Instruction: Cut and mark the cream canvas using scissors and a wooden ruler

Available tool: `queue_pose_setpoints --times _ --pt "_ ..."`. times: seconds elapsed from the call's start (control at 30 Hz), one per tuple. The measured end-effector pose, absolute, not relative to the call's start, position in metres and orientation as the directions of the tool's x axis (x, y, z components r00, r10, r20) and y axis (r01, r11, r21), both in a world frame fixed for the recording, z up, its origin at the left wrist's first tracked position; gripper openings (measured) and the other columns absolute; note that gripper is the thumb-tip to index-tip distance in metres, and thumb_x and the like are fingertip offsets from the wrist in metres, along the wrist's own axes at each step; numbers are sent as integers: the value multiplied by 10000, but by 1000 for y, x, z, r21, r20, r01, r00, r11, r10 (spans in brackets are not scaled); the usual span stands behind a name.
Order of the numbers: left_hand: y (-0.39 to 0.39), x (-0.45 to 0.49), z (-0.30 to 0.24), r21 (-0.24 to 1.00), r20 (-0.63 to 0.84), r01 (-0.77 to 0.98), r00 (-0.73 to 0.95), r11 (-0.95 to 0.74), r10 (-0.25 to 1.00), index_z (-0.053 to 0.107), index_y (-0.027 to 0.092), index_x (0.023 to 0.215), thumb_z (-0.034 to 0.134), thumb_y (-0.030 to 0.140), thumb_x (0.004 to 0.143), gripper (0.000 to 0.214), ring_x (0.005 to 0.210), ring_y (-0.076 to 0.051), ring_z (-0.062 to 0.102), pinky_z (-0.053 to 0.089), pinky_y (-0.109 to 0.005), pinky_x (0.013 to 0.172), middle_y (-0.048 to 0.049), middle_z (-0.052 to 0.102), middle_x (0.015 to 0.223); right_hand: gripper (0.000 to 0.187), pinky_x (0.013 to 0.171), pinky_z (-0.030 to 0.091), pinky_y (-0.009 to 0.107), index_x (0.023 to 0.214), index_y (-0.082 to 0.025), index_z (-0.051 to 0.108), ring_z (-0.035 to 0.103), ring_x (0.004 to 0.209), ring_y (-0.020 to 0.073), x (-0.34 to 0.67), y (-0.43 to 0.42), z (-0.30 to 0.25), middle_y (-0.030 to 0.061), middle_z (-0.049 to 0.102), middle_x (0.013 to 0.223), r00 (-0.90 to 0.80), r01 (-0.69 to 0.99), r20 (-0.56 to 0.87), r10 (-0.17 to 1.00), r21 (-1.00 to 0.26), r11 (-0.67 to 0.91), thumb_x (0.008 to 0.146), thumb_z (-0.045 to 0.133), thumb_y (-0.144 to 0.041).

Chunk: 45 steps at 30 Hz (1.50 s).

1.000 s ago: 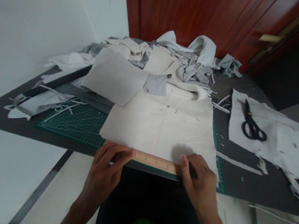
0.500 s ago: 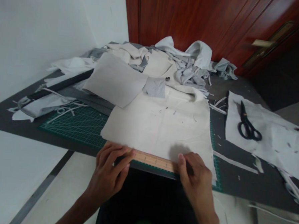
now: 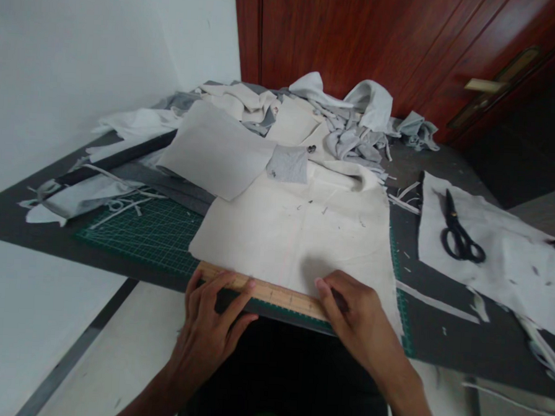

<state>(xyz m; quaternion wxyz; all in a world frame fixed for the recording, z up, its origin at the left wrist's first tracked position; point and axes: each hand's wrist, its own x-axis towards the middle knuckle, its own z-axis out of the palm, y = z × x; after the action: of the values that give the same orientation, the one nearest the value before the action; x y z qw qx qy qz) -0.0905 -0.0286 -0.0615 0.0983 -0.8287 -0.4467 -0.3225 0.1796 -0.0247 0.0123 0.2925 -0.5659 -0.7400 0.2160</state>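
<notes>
A wooden ruler [image 3: 277,293] lies along the near edge of a cream cloth piece [image 3: 257,238]. My left hand [image 3: 213,313] rests on the ruler's left part, fingertips spread and pressing it down, with the thumb by the table edge. Closed in a pinch, my right hand [image 3: 353,311] is at the ruler's right part, over the cloth. What its fingers hold, if anything, is hidden. Small dark marks dot the cloth's upper part. A grey fabric patch [image 3: 288,164] and a pale grey sheet [image 3: 220,149] overlap its far side.
Black scissors [image 3: 462,236] lie on white fabric [image 3: 503,244] at the right. A green cutting mat [image 3: 159,233] shows under the cloth. Crumpled fabric scraps [image 3: 350,140] fill the back of the dark table [image 3: 438,331], near a wooden door [image 3: 361,38].
My right hand has moved left along the ruler. My left hand has shifted slightly, its fingers a little more spread on the ruler.
</notes>
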Motion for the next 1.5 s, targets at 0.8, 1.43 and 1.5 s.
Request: queue_pose_setpoints --times 0.8,1.43,1.5 --pt "-29 -89 -61 141 690 794 350 -591 634 695 177 1166 668 309 993 219 1206 -279 615 378 -596 1234 -117 630 1177 299 663 294 307 926 -175 706 606 728 151 91 66 22 21 738 879 -805 554 24 592 -324 767 1095 506 -318" --pt "-24 -94 -49 53 645 782 448 -621 619 701 154 1148 770 283 917 273 1108 -340 642 503 -689 1077 -147 617 1157 410 606 222 329 779 -187 680 522 632 154 96 75 36 23 693 748 -829 549 -75 554 -297 781 1092 488 -371" --pt "-23 -95 -47 36 635 785 460 -619 621 694 154 1196 762 296 925 314 1109 -342 640 512 -689 1066 -151 613 1165 372 605 221 327 770 -193 666 496 621 146 107 72 38 4 663 723 -829 549 -100 551 -333 766 1075 529 -353"
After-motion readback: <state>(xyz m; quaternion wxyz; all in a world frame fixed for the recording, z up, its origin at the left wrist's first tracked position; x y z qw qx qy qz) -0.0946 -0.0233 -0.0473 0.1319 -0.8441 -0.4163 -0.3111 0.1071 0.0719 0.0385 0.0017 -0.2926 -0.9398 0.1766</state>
